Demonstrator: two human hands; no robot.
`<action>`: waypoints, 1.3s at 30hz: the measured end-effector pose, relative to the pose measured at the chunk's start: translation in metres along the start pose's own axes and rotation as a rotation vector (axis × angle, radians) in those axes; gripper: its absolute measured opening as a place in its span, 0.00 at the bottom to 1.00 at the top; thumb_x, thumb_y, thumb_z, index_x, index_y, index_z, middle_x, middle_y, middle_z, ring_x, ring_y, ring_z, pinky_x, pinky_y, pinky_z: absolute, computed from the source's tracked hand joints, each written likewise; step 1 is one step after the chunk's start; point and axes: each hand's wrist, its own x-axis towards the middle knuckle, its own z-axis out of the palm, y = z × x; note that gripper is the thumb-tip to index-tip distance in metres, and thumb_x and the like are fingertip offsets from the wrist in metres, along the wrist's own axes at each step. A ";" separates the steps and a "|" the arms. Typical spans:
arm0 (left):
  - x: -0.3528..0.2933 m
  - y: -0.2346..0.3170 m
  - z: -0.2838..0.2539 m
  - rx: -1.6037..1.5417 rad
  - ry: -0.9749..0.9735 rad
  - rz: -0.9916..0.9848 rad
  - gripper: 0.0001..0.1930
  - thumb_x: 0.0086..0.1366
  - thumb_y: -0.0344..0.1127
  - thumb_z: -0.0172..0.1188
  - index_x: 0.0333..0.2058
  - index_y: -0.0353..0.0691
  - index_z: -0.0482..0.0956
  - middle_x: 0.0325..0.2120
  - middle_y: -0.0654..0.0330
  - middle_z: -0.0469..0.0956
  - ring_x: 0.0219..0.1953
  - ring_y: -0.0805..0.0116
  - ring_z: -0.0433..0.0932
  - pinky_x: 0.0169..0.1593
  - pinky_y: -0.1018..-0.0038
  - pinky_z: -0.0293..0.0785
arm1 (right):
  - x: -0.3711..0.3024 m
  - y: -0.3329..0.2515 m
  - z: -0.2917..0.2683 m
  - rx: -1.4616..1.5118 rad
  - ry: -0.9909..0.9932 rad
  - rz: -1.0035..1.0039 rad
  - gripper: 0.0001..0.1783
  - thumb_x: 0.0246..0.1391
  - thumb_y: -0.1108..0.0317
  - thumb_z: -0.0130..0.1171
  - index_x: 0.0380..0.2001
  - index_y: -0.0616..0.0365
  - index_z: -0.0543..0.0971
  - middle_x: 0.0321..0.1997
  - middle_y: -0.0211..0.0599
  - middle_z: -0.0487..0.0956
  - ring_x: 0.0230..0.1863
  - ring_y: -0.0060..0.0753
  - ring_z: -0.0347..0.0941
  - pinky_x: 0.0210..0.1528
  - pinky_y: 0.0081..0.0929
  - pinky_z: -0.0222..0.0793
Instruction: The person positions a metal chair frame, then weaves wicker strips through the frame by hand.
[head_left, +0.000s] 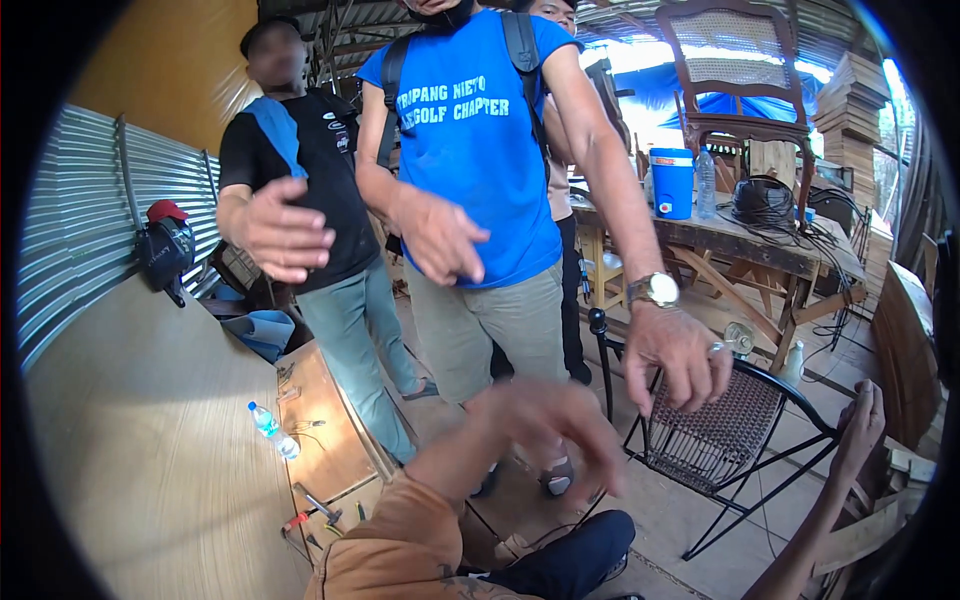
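Note:
My left hand (555, 425), reaching up from a brown sleeve, is blurred by motion in front of a person in a blue shirt. Its fingers are spread and hold nothing visible. At the right, my right hand (862, 425) is raised with curled fingers beside the end of a chair's frame; whether it grips the frame is hidden. The chair (715, 430) has a black metal frame and a brown woven seat, and lies tilted. The blue-shirted person's left hand (680, 355), wearing a watch (660, 290) and a ring, hangs over the chair's upper edge.
A person in black (345, 200) holds out a hand at the left. A large wooden panel (150, 430) fills the left. Beside it are a water bottle (273, 430) and a hammer (320, 505). A workbench (690, 235) bears a blue jug (671, 185), cables and a wooden chair (735, 70).

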 end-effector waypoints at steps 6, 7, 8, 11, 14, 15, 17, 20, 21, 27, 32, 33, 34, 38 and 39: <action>-0.003 -0.272 0.085 0.543 0.313 -0.781 0.26 0.57 0.43 0.53 0.51 0.36 0.63 0.47 0.49 0.68 0.51 0.58 0.66 0.52 0.68 0.63 | 0.000 -0.001 0.002 0.071 -0.068 -0.027 0.15 0.59 0.59 0.43 0.29 0.58 0.72 0.11 0.20 0.56 0.12 0.08 0.49 0.13 0.12 0.43; 0.002 -0.326 0.086 0.812 0.411 -0.651 0.28 0.53 0.43 0.55 0.52 0.39 0.62 0.50 0.49 0.63 0.52 0.53 0.62 0.53 0.62 0.60 | 0.002 0.007 0.012 -0.105 -0.047 -0.023 0.15 0.59 0.58 0.43 0.29 0.58 0.72 0.12 0.19 0.56 0.13 0.08 0.49 0.13 0.12 0.43; 0.018 -0.334 0.096 1.214 0.534 -0.624 0.31 0.50 0.43 0.57 0.52 0.41 0.61 0.53 0.50 0.58 0.54 0.48 0.58 0.54 0.56 0.58 | 0.011 0.020 -0.017 -0.093 0.005 0.015 0.15 0.59 0.57 0.43 0.29 0.57 0.72 0.13 0.19 0.56 0.13 0.09 0.49 0.14 0.12 0.43; 0.007 -0.354 0.112 1.149 0.656 -0.655 0.33 0.48 0.42 0.58 0.54 0.44 0.59 0.56 0.51 0.50 0.58 0.47 0.47 0.56 0.52 0.51 | 0.005 0.010 -0.010 -0.014 -0.040 0.003 0.15 0.59 0.56 0.43 0.30 0.57 0.71 0.13 0.19 0.56 0.13 0.09 0.49 0.14 0.12 0.42; 0.002 -0.350 0.108 1.121 0.662 -0.689 0.32 0.47 0.41 0.57 0.53 0.45 0.60 0.55 0.52 0.53 0.58 0.50 0.49 0.57 0.56 0.53 | 0.003 0.007 0.000 0.011 -0.064 0.015 0.15 0.59 0.56 0.44 0.30 0.56 0.71 0.13 0.19 0.55 0.13 0.09 0.49 0.14 0.12 0.42; 0.002 -0.347 0.110 1.120 0.681 -0.676 0.31 0.47 0.41 0.57 0.52 0.46 0.61 0.55 0.53 0.53 0.58 0.50 0.49 0.57 0.56 0.53 | 0.003 0.010 0.001 0.011 -0.064 0.006 0.15 0.59 0.56 0.44 0.30 0.57 0.71 0.13 0.19 0.55 0.13 0.09 0.49 0.14 0.12 0.42; 0.002 -0.335 0.109 1.072 0.659 -0.723 0.31 0.48 0.42 0.56 0.53 0.45 0.60 0.56 0.53 0.51 0.59 0.49 0.48 0.58 0.56 0.50 | 0.004 0.016 0.002 0.009 -0.048 -0.013 0.16 0.59 0.56 0.44 0.31 0.57 0.72 0.13 0.19 0.56 0.14 0.09 0.49 0.15 0.13 0.42; 0.004 -0.329 0.109 1.015 0.628 -0.796 0.31 0.50 0.43 0.55 0.54 0.45 0.60 0.57 0.54 0.50 0.60 0.49 0.46 0.60 0.57 0.48 | 0.004 0.012 -0.002 -0.032 -0.016 0.000 0.16 0.60 0.57 0.42 0.31 0.57 0.72 0.12 0.20 0.56 0.14 0.09 0.48 0.15 0.12 0.42; 0.003 -0.332 0.109 1.022 0.632 -0.795 0.31 0.50 0.43 0.55 0.54 0.45 0.60 0.57 0.55 0.50 0.60 0.49 0.46 0.59 0.57 0.49 | 0.006 0.014 -0.005 -0.024 -0.025 -0.008 0.16 0.60 0.57 0.42 0.31 0.58 0.72 0.12 0.20 0.56 0.13 0.09 0.48 0.15 0.13 0.41; 0.004 -0.325 0.110 1.011 0.639 -0.825 0.31 0.50 0.43 0.55 0.54 0.46 0.59 0.58 0.56 0.49 0.60 0.50 0.46 0.59 0.55 0.49 | 0.010 0.019 -0.005 -0.017 -0.026 -0.013 0.16 0.60 0.57 0.42 0.33 0.58 0.72 0.12 0.20 0.55 0.13 0.09 0.48 0.14 0.13 0.40; 0.006 -0.328 0.111 1.020 0.642 -0.833 0.31 0.50 0.43 0.55 0.54 0.47 0.59 0.58 0.57 0.49 0.60 0.50 0.46 0.58 0.53 0.49 | 0.008 0.016 -0.005 -0.032 -0.014 -0.018 0.16 0.60 0.57 0.42 0.33 0.58 0.73 0.12 0.20 0.55 0.13 0.09 0.47 0.14 0.13 0.40; 0.007 -0.325 0.111 1.012 0.635 -0.836 0.31 0.50 0.43 0.55 0.54 0.47 0.59 0.58 0.57 0.49 0.60 0.50 0.46 0.58 0.53 0.49 | 0.008 0.017 -0.004 -0.037 -0.014 -0.013 0.16 0.60 0.57 0.42 0.33 0.57 0.73 0.12 0.20 0.55 0.13 0.09 0.47 0.14 0.13 0.40; 0.008 -0.324 0.111 1.004 0.627 -0.839 0.31 0.50 0.43 0.55 0.54 0.47 0.59 0.58 0.57 0.49 0.60 0.51 0.46 0.58 0.53 0.49 | 0.008 0.017 -0.004 -0.041 -0.015 -0.008 0.16 0.60 0.57 0.41 0.33 0.57 0.73 0.12 0.20 0.55 0.13 0.09 0.47 0.14 0.13 0.40; 0.007 -0.329 0.109 0.998 0.627 -0.842 0.31 0.50 0.44 0.55 0.54 0.47 0.59 0.58 0.57 0.49 0.61 0.51 0.45 0.58 0.53 0.49 | 0.008 0.015 -0.003 -0.055 -0.017 -0.008 0.16 0.60 0.56 0.41 0.33 0.56 0.73 0.12 0.20 0.55 0.13 0.09 0.47 0.14 0.13 0.40; 0.007 -0.330 0.109 1.013 0.631 -0.839 0.31 0.51 0.44 0.55 0.54 0.47 0.59 0.59 0.57 0.49 0.61 0.51 0.45 0.59 0.54 0.49 | 0.010 0.018 -0.005 -0.038 -0.031 -0.001 0.16 0.60 0.56 0.41 0.33 0.56 0.73 0.13 0.20 0.56 0.13 0.09 0.47 0.14 0.13 0.40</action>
